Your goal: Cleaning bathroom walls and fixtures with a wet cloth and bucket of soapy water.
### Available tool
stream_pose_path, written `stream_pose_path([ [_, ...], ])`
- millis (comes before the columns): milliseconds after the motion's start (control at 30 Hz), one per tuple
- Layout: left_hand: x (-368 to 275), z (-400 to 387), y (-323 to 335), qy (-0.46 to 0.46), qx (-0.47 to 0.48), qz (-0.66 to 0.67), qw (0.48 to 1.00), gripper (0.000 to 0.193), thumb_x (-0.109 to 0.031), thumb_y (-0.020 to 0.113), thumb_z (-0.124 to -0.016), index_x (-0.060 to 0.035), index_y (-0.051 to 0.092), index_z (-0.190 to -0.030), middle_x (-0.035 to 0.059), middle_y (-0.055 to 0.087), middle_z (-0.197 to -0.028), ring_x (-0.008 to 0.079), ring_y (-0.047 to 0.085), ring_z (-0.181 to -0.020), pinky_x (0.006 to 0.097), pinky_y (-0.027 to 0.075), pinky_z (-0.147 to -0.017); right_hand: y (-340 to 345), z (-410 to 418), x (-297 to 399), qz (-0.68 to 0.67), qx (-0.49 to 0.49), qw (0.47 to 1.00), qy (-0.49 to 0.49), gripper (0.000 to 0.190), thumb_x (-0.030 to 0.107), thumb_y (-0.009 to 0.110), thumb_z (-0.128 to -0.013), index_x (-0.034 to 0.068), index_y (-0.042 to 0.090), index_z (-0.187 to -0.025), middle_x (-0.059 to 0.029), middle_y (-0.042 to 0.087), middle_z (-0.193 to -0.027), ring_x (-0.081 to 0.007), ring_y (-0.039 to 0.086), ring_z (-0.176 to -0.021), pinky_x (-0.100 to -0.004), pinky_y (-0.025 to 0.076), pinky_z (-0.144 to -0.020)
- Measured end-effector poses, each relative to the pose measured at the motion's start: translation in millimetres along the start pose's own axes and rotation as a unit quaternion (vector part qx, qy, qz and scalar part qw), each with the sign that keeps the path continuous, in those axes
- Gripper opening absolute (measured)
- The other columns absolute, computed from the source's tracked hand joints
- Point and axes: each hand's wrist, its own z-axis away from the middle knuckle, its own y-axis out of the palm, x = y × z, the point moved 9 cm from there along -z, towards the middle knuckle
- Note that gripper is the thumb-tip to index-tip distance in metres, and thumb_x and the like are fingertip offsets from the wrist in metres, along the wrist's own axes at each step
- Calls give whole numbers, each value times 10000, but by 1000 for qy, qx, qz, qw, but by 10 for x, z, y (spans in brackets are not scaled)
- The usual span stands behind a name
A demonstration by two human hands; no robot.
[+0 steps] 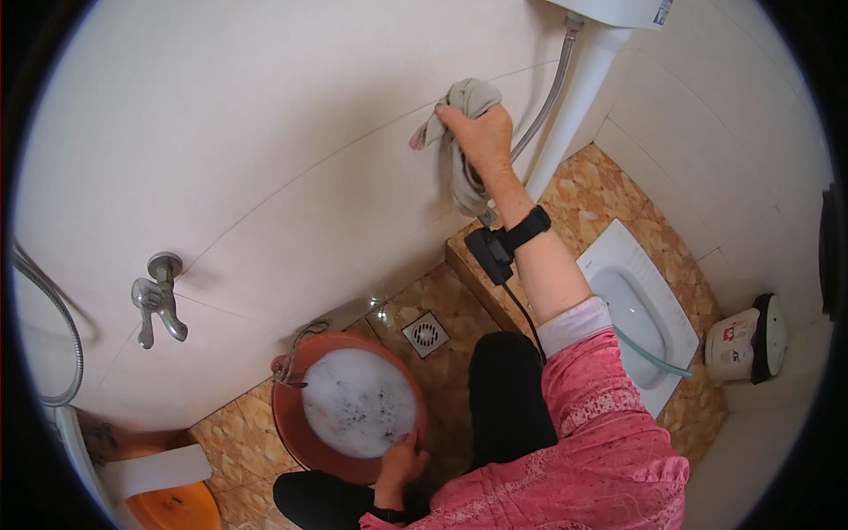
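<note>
My right hand [487, 136] grips a bunched grey cloth [472, 96] and holds it against the cream tiled wall [318, 119]. Part of the cloth hangs below the hand, and a small pinkish end sticks out to the left. Low in front of me stands a reddish-orange plastic bucket [289, 424] with a rope handle tied at its far-left rim. White suds [358, 397] cover the liquid inside. My left hand [401, 460] holds the bucket's near-right rim, with some fingers hidden. A black strapped device [493, 252] sits on my right wrist.
A metal tap [159, 298] juts from the wall at left. Beside the cloth run a braided hose [553, 99] and a white pipe [576, 112]. A floor drain [426, 335] lies right of the bucket. On the raised step are a squat toilet [619, 255] and a bin [732, 344].
</note>
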Motion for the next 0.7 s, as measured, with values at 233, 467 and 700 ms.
stream_pose_path([
  [233, -10, -14, -16, -23, 15, -3, 1000, 460, -204, 557, -685, -41, 455, -1103, 209, 540, -951, 383, 532, -846, 446, 439, -724, 29, 21, 109, 80, -5, 997, -15, 272, 215, 680, -619, -8, 598, -751, -127, 624, -719, -206, 600, -681, -303, 471, -649],
  [467, -8, -12, -26, -19, 13, 10, 1000, 476, -208, 565, -688, -22, 475, -1117, 205, 547, -965, 369, 524, -897, 413, 431, -768, 31, -9, 35, 57, 30, 998, 17, 292, 244, 680, -614, -16, 605, -726, -147, 618, -700, -229, 602, -663, -315, 470, -632],
  [700, 28, -27, 20, 7, 12, 2, 1000, 529, -211, 587, -679, -27, 437, -1152, 219, 535, -969, 382, 536, -855, 440, 443, -720, 33, -41, 125, 115, 41, 992, -9, 282, 239, 686, -627, -15, 611, -725, -149, 618, -694, -241, 602, -656, -320, 470, -628],
])
